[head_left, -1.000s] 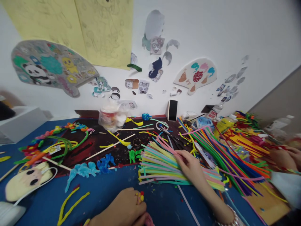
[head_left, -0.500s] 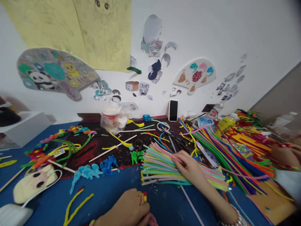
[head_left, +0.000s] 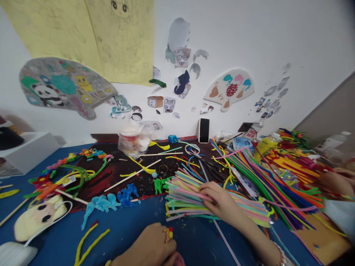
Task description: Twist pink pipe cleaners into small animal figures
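From here I see a white wall (head_left: 249, 37) hung with two yellow paper sheets (head_left: 119, 40) of pencil sketches, a grey fan-shaped panel (head_left: 63, 85), a cream fan-shaped panel (head_left: 229, 88) and small paper cutouts (head_left: 169, 105). A white box (head_left: 27, 151) sits low at left, and a greyish-beige wall (head_left: 330, 107) meets the white one at right.

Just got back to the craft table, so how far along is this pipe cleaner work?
Done, by the look of it: blue pipe cleaner figures and a colourful twisted garland. In hand: the right hand rests on a fanned bunch of pastel pipe cleaners, while the left hand sits curled nearby. Still to go: a big heap of straight, unshaped pipe cleaners.
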`<state>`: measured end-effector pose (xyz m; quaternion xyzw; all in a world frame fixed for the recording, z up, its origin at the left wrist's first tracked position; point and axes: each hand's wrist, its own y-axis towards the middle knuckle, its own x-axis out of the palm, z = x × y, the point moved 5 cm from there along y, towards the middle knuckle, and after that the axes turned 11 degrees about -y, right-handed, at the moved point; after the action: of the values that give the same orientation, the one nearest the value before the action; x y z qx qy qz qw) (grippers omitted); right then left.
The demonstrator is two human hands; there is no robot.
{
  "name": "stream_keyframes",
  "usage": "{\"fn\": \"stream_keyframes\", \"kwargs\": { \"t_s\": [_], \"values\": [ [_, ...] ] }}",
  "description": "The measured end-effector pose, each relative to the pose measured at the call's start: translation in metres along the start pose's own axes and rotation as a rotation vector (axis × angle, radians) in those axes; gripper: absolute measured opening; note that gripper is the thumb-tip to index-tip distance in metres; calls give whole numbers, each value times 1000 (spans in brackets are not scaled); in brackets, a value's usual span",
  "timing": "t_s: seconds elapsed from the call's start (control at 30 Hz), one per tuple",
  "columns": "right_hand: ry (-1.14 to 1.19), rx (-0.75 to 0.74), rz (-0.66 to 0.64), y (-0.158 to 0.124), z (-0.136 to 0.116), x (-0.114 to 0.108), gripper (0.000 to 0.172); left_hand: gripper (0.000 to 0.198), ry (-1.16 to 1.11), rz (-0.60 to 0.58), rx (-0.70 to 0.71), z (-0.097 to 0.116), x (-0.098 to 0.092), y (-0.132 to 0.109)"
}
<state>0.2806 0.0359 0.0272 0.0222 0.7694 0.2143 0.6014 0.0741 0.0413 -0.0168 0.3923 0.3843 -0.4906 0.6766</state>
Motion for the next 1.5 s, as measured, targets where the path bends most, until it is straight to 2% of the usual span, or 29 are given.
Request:
{"fn": "stream_keyframes", "kwargs": {
  "t_s": [0.2,0.33,0.47,0.57,0.67,0.73,0.83,1.1,1.3,1.5],
  "values": [
    [-20,-2,-27,-4,1,4,14,12,21,-17,2,0,2,1],
    [-71,-14,1,-8,3,7,22,10,35,-25,4,0,2,2],
    [-115,-25,-4,-9,-1,5,31,10,-63,8,-51,-1,-4,1],
    [-128,-44,-7,-8,-6,2,36,12,-141,125,-98,-5,-13,0],
    [-157,-96,13,-7,-11,1,38,34,-115,299,-96,-8,-23,-3],
    [-188,-138,29,-7,-12,3,39,46,-50,343,-86,-8,-26,-5],
    [-223,-165,36,-8,-12,6,38,56,17,304,-69,-7,-23,-5],
    [-229,-169,31,-9,-11,8,35,63,20,187,-35,-10,-12,-2],
    [-229,-159,31,-9,-12,7,35,62,2,224,33,-5,-18,-1],
    [-181,-154,-37,-9,-11,7,55,58,-13,328,62,-7,-25,-4]
  ]
}}
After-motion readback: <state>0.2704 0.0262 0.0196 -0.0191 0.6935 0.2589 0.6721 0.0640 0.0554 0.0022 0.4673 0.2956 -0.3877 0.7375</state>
